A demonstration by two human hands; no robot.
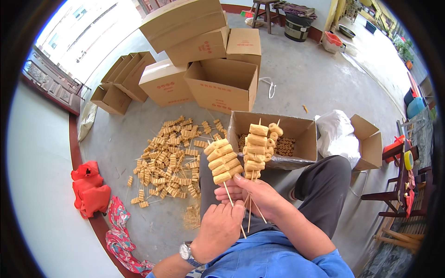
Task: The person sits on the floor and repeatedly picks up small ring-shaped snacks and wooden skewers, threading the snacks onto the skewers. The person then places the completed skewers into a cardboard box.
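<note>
My left hand (217,228), with a watch on its wrist, pinches the thin stick of a skewer (223,162) threaded with several tan, rolled pieces of food. That skewer tilts up and to the left. Thumb and fingers of my right hand (259,197) are closed on a bunch of similar skewers (256,148), their bare sticks poking out below the palm. Pieces overlap in the bunch, so some skewers are partly hidden. Just beyond my hands, an open cardboard box (296,134) lined with clear plastic has rows of the same rolls inside.
A large heap of loose skewers (171,157) lies on the floor to the left. Cardboard boxes (222,83) are stacked behind it. A white plastic bag (337,136) and another open box (368,143) stand right. Red cloth (90,190) lies by the left wall.
</note>
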